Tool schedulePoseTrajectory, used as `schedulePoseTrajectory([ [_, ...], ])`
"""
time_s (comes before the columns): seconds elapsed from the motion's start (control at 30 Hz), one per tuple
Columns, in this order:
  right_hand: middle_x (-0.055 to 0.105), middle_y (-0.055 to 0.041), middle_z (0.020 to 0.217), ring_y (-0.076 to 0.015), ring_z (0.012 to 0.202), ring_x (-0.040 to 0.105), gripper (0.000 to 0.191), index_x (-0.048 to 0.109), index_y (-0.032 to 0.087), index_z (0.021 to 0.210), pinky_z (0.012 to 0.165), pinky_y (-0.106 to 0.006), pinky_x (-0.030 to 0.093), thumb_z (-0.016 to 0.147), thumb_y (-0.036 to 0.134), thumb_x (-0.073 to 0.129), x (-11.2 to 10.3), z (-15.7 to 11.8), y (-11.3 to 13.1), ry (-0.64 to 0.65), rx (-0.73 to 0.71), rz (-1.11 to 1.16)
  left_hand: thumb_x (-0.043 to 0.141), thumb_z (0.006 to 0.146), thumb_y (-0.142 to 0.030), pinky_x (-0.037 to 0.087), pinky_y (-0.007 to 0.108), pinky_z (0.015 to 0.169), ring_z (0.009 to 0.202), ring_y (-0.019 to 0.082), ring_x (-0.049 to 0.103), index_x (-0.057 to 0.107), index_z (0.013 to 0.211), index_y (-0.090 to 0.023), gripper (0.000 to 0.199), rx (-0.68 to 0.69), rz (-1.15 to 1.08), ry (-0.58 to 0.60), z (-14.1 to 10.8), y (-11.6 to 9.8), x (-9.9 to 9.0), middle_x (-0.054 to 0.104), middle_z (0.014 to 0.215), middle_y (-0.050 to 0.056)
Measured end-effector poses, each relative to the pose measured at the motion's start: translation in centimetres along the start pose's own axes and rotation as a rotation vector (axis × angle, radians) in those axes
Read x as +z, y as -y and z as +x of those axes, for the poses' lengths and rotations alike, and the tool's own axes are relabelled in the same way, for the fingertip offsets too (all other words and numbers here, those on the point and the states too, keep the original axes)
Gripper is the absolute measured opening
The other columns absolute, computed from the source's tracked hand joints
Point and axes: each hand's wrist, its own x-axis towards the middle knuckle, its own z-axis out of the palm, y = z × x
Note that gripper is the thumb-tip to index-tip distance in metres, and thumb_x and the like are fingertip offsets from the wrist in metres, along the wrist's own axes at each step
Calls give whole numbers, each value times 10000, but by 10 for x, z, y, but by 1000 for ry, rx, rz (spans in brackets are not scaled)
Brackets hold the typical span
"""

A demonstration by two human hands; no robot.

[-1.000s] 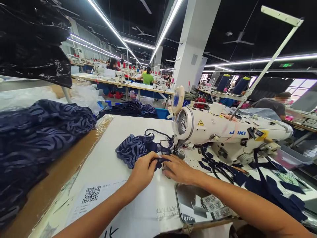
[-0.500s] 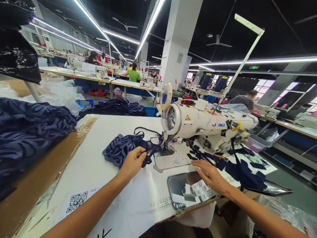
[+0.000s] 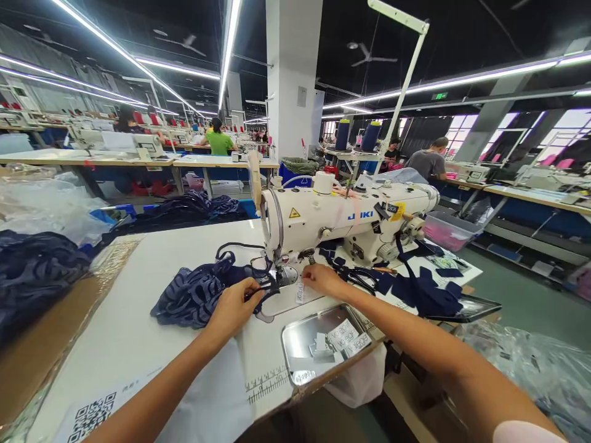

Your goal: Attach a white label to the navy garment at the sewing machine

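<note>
Left hand (image 3: 233,306) pinches my garment (image 3: 198,292) at frame centre; right hand (image 3: 323,280), fingers curled, positions label (image 3: 300,293) beside needle; next, sewing needs alignment.

One sewing machine (image 3: 341,224) stands on the surface (image 3: 152,295) at twelve o'clock. Two hands work below it: the left hand (image 3: 233,307) at ten o'clock, the right hand (image 3: 323,280) at one o'clock. One metal tray (image 3: 295,341) sits at five o'clock, holding about three printed labels (image 3: 346,335). One navy garment (image 3: 198,292) lies at nine o'clock. Two blue thread cones (image 3: 342,135) stand at twelve o'clock, far back. One pair of scissors (image 3: 364,277) lies at two o'clock.
</note>
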Motion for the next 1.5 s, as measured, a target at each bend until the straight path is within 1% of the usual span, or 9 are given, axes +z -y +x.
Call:
schedulePoseTrajectory([
  [0.2,484,-28,976,-163,873,467,183,533,171,900,737,-277,318,756,256,458,1,11,2,118,-4,-72,384,749,-430,267,204,583,592,108,395,569,845,-183,323,-34,113,76,4,-10,13,477,658,0],
  [0.43,493,-17,888,-148,844,430,135,543,132,822,758,-324,258,742,198,456,9,8,-8,39,-94,43,373,735,-443,273,213,628,645,109,403,551,757,-127,363,36,9,1,4,-6,23,476,713,21],
  [0.53,478,-13,794,-87,711,415,79,530,93,728,704,-247,306,713,151,478,7,-3,-11,-17,-192,330,387,672,-491,252,225,566,580,93,327,497,729,-84,425,-33,-215,-2,0,-10,18,412,657,37],
  [0.67,477,-52,926,-71,857,460,151,439,49,677,776,-185,353,696,163,536,-1,-30,3,128,-138,1096,484,690,-409,252,193,512,547,46,315,478,783,-28,391,-209,-591,63,-8,-18,9,386,654,21],
  [0.77,462,-61,1045,-116,972,460,172,463,56,671,860,-236,346,652,175,585,-4,-43,28,109,-152,1321,532,703,-326,277,168,512,547,31,373,492,805,-21,324,-285,-737,92,-12,-20,8,455,666,16],
  [0.97,502,-35,841,-59,773,466,128,465,44,677,748,-178,362,646,141,544,0,-33,66,-20,1,1244,580,651,-406,299,201,537,566,90,438,496,800,-26,416,-200,-788,145,-16,-15,10,497,664,69],
  [1.07,463,-14,660,-66,622,418,120,455,49,673,616,-202,351,657,151,517,6,-25,65,-74,-29,1154,611,611,-259,316,192,556,573,82,421,507,763,-28,296,-207,-873,164,-18,-17,9,477,661,50],
  [1.27,476,-17,640,-90,612,435,97,458,62,656,607,-219,358,651,152,493,15,-18,57,-145,-90,1099,538,684,-484,312,197,562,593,85,440,525,781,-26,468,-198,-841,199,-19,-24,5,500,717,75],
  [1.5,471,-2,612,-69,582,411,82,460,63,634,582,-202,338,635,138,494,10,-21,60,-154,-30,1100,628,593,-377,304,203,543,582,90,446,559,901,-18,478,-242,-784,128,-15,-25,10,507,733,68],
])
